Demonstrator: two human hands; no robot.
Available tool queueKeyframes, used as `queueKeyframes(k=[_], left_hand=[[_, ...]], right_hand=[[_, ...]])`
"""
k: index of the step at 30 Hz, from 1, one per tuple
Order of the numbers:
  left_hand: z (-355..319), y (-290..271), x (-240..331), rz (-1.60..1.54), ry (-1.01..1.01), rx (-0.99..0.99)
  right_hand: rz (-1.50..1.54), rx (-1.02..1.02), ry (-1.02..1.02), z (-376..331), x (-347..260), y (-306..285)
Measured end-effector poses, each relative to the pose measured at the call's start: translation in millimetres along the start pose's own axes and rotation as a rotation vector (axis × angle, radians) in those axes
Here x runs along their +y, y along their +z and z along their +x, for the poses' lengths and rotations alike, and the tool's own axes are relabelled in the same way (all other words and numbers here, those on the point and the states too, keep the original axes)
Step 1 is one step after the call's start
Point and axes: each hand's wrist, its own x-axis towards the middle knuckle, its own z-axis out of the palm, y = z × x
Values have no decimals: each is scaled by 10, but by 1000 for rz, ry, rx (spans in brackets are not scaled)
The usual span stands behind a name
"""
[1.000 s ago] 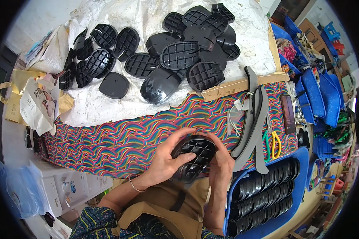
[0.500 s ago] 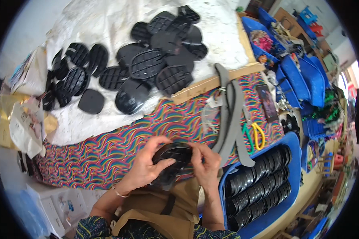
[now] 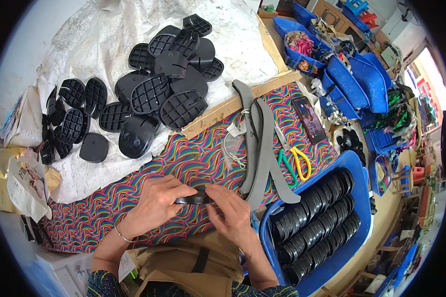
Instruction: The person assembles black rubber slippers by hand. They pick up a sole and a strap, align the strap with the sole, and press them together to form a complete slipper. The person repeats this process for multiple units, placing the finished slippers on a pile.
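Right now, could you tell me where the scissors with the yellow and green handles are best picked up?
Grip the scissors by the handle loops, coming from above: they lie flat on the patterned cloth with the loops toward the blue bin, clear of the grey strips.

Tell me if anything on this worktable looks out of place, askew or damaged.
Nothing looks damaged or spilled. Both hands, left hand and right hand, hold one black sole piece edge-on over the rainbow-striped cloth. Only contrast: the loose black pieces lie in a jumbled heap, while those in the blue bin stand in rows.
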Motion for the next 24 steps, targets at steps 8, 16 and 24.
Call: queueKeyframes(k=[8,16,24], left_hand=[[25,7,81,-47,-17,13],[-112,49,38,-209,-286,46],[-132,85,4,-290,-331,37]], right_hand=[[-73,-2,-70,55,-9,15],[-46,-105,-56,211,-191,35],[25,-169,-190,233,-80,190]])
